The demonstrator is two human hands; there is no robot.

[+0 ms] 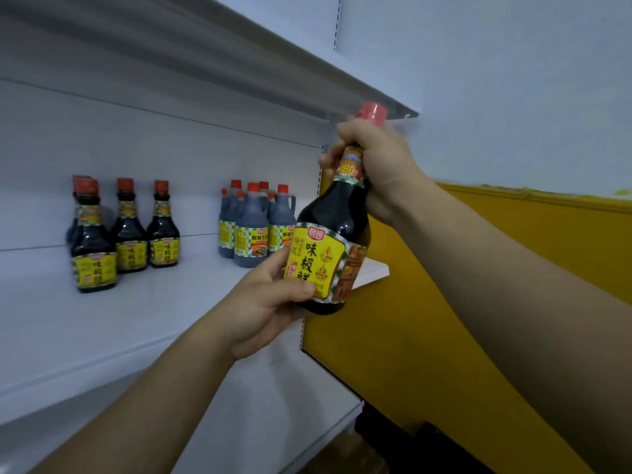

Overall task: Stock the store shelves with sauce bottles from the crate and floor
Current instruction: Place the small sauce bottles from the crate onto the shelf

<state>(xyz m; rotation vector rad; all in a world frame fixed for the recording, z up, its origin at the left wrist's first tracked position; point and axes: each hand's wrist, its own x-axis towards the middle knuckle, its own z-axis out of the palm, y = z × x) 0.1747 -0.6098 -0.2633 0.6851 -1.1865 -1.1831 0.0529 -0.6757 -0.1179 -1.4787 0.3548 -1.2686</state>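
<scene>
Head camera: a person lifts a dark sauce bottle (333,227) toward a white store shelf (136,302), carrying it tilted in the air just off the shelf's right end. The right hand (379,162) wraps its fingers tightly round the neck below the red cap (372,112), while the left hand (270,299) curls under the base, thumb pressed on the yellow label, apparently to steady the weight and turn the label forward. Matching bottles (126,230) already stand in a group on the shelf, with handled jugs (254,227) beside them, suggesting where this one belongs.
</scene>
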